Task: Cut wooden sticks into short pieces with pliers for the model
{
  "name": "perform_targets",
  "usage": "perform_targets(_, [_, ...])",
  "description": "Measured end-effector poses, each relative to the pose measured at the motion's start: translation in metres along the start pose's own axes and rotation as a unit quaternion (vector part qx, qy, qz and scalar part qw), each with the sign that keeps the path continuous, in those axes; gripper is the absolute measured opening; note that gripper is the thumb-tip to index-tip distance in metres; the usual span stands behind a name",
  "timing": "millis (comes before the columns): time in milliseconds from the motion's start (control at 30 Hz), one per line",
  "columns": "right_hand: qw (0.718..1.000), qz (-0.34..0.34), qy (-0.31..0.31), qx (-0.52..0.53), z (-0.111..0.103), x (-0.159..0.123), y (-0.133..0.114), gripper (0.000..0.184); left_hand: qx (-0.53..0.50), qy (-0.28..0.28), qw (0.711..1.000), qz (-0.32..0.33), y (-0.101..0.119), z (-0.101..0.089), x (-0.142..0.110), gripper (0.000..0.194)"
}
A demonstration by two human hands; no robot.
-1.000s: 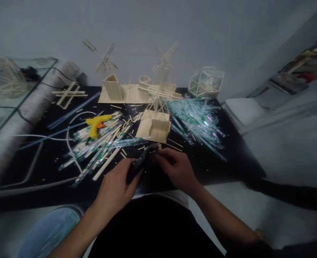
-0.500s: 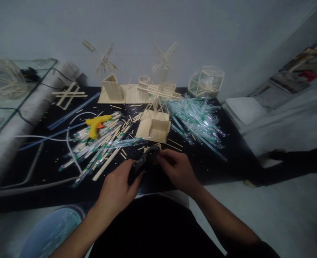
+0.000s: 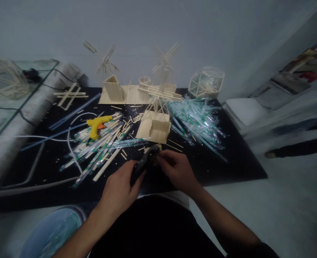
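Note:
My left hand (image 3: pixel 120 186) is wrapped round a black pliers-like hand tool (image 3: pixel 145 163) with a rounded head, held over the near part of the table. At the tool's head, my right hand (image 3: pixel 176 170) has thumb and fingers pinched together; whatever is between them is too small and dark to make out. Just beyond the tool stands a small wooden windmill model (image 3: pixel 158 125) on a square base, with crossed stick blades. Left of it, a yellow glue gun (image 3: pixel 96 126) lies on a heap of wooden sticks (image 3: pixel 107 154), some still in clear wrappers.
Clear and green wrappers (image 3: pixel 198 116) are piled at the right. More wooden models (image 3: pixel 112 91) line the wall, beside a polyhedral stick frame (image 3: pixel 206 83). A white cord (image 3: pixel 71 150) crosses the left side. A blue bin (image 3: pixel 53 234) stands below. A person's leg (image 3: pixel 300 147) shows at right.
My hands keep nearly the same hold, and the tool has shifted very slightly. The other person's legs have moved away to the right, past the table's corner.

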State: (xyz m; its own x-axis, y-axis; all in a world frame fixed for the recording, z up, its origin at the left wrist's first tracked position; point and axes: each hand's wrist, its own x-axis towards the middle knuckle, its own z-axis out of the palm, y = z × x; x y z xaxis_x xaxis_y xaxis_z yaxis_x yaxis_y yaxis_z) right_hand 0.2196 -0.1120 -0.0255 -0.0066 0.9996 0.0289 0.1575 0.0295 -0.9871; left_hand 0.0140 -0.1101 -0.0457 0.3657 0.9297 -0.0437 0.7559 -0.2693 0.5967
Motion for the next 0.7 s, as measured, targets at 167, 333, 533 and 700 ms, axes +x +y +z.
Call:
perform_targets(167, [1.000, 0.000, -0.005, 0.013, 0.001, 0.001, 0.001, 0.016, 0.017, -0.011, 1.000, -0.016, 0.000, 0.003, 0.000, 0.023])
perform_targets(333, [1.000, 0.015, -0.001, 0.008, 0.002, 0.002, 0.003, 0.016, 0.048, -0.030, 0.998, -0.040, 0.001, 0.006, 0.006, 0.022])
perform_targets(533, [1.000, 0.015, 0.005, -0.010, 0.002, 0.004, 0.005, 0.018, 0.090, -0.067, 0.992, -0.065, 0.000, 0.006, 0.010, 0.014])
perform_targets(700, [1.000, 0.026, 0.008, -0.010, 0.003, 0.005, 0.008, 0.020, 0.113, -0.073, 0.989, -0.067, 0.000, 0.006, 0.012, 0.013])
